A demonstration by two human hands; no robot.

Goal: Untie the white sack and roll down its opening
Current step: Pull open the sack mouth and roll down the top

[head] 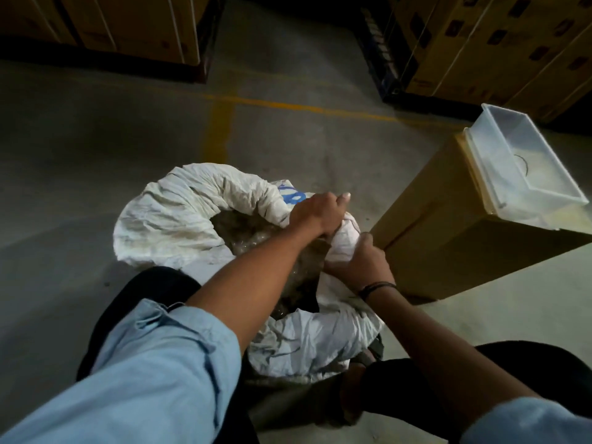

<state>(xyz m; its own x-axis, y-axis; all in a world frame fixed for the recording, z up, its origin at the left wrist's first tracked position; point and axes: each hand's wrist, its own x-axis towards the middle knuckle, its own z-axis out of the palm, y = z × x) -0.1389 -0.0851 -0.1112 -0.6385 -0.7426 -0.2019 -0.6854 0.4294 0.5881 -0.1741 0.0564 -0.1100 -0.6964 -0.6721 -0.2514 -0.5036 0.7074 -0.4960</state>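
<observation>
Soft and limp, the white sack should fold easily at its rolled rim, centre-right of frame, where left grip and right grip both clench it.

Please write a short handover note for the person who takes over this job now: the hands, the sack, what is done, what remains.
Left hand: grips the sack at the right side of its rim.
Right hand: grips the same side of the rim, nearer the body.
Sack: upright on the floor, beside a cardboard box.
Done: untied, mouth open, far and left rim rolled down.
Left: roll down the bunched right side.
</observation>
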